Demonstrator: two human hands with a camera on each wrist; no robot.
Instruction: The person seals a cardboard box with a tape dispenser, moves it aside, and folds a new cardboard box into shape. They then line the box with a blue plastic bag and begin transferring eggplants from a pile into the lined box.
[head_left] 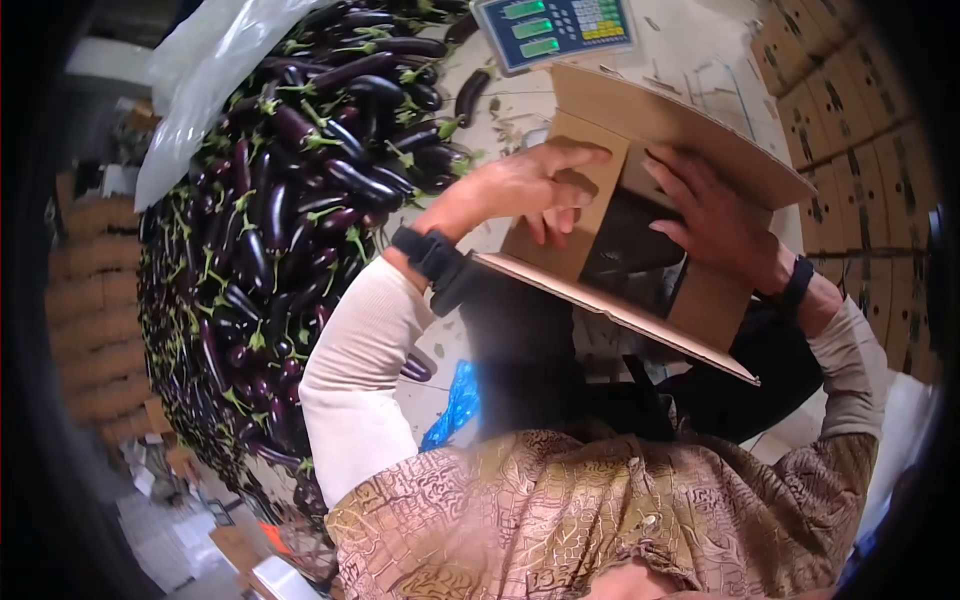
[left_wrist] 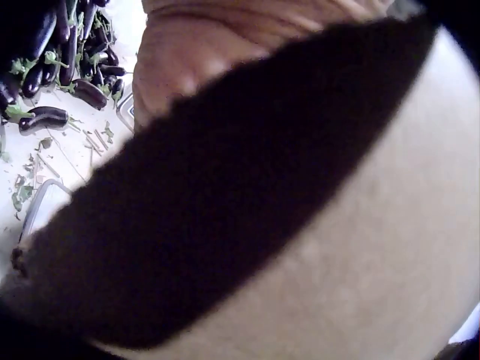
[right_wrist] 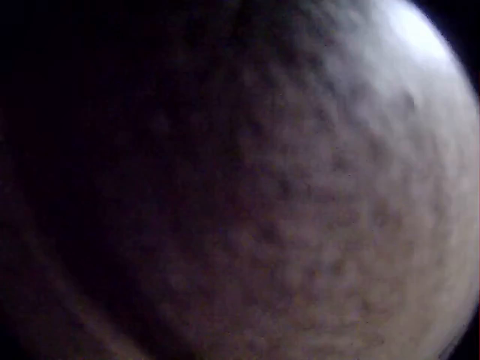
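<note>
An unsealed cardboard box (head_left: 655, 115) sits between my hands in the head view, its long flaps raised and a dark gap showing between the shorter ones. My left hand (head_left: 530, 188) lies over the left short flap, index finger extended and the other fingers slightly bent. Across the gap, my right hand (head_left: 715, 220) rests on the right side of the box with long, fairly straight fingers. In the left wrist view, the heel of the left hand (left_wrist: 195, 52) shows above a dark strap. Dark blurred skin fills the right wrist view.
A large heap of eggplants (head_left: 290, 200) spreads on the left, partly under a clear plastic sheet (head_left: 215, 80). A digital scale display (head_left: 550, 30) stands at the top. Stacked cartons (head_left: 850, 190) line the right, and blue plastic (head_left: 455, 405) lies near my lap.
</note>
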